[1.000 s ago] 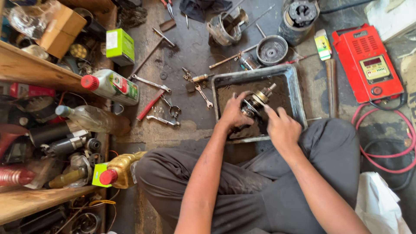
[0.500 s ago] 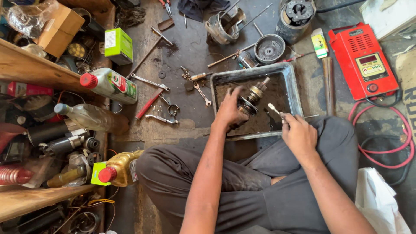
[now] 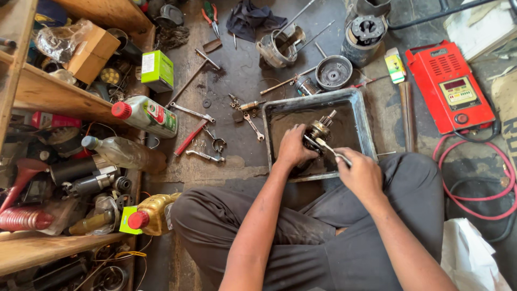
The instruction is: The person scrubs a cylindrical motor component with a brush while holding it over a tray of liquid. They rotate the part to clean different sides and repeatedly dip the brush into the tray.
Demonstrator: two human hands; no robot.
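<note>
The left hand (image 3: 293, 146) is closed around a greasy geared motor part (image 3: 319, 131), a shaft with a small pinion at its far end, and holds it steady just above the dark floor of a metal tray (image 3: 366, 125). The right hand (image 3: 360, 173) grips a slim metal tool (image 3: 328, 149) whose tip lies against the part near the left thumb; I can't tell whether it is a brush, a pick or a screwdriver.

The tray sits on the floor just in front of the person's crossed legs. To me this looks like the cleaning or prying stage on that part: one hand bracing, the other working at a groove or clip. The next move seems to call for a firm hold from the left hand and a short, controlled push of the tool, so the tip doesn't skid toward the fingers.

Wrenches (image 3: 252, 125) and red-handled pliers (image 3: 189, 138) lie on the floor left of the tray, a red battery charger (image 3: 449, 86) to its right.
</note>
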